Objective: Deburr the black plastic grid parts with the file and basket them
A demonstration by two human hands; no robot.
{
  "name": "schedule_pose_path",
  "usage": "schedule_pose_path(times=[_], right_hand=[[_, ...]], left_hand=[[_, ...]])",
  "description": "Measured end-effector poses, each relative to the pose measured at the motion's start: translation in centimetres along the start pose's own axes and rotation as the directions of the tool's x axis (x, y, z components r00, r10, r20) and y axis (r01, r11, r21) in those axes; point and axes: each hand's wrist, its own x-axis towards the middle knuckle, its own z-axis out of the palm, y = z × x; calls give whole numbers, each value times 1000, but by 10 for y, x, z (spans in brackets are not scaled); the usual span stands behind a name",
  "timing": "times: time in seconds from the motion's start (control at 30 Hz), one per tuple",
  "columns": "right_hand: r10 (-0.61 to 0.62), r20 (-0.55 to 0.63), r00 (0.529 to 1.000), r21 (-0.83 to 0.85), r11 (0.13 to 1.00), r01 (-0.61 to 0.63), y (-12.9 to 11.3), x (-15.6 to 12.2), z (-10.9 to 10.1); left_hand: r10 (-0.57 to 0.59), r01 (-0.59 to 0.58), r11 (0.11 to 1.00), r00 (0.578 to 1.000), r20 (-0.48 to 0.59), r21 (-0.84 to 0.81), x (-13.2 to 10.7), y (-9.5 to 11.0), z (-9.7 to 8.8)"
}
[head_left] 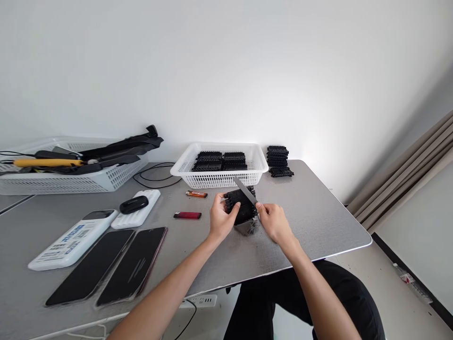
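Observation:
My left hand (222,218) is closed around a black plastic part (244,213) with a toothed edge, the thumb lying on its face. In my right hand (273,220) is a flat grey metal file (245,190), its blade pointing up and left across the part's upper side. My right fingers hide the file's near end. Just below the part, a small grey crumpled or faceted piece (248,228) sits on the table; its kind is unclear. Similar black parts fill much of a white plastic basket (219,179) behind my hands, and a stack of them (278,158) stands right of it.
Two lighters, an orange one (197,194) and a red one (187,215), lie left of my hands. Farther left are two dark phones (132,267), white power banks (72,241) and a black case (133,204). A basket of tools (106,180) stands at back left. The table's edge (368,241) is at right.

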Motion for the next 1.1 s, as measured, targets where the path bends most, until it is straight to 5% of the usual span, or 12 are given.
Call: schedule_pose_path(times=[0.23,0.33,0.5,0.7,0.9,1.1], right_hand=[[72,-225,972,-252,959,-129,4,0,-10],[93,-257,962,-205,967,-148,12,6,-16],[55,-40,998,133,990,-50,20,10,-17],[91,285,954,452,865,-218,21,9,-4],[192,111,975,527,821,-221,35,21,0],[131,-95,987,409,909,-81,38,23,-14]], left_hand=[[-23,24,1000,999,-36,14,5,-4,-3],[-36,32,998,996,-81,-50,8,-5,-4],[-98,95,983,995,-12,-160,9,1,-2],[-145,124,969,986,-86,-212,10,-1,1],[-215,203,970,973,-80,-135,9,4,-1],[-348,370,925,918,190,-92,5,9,1]])
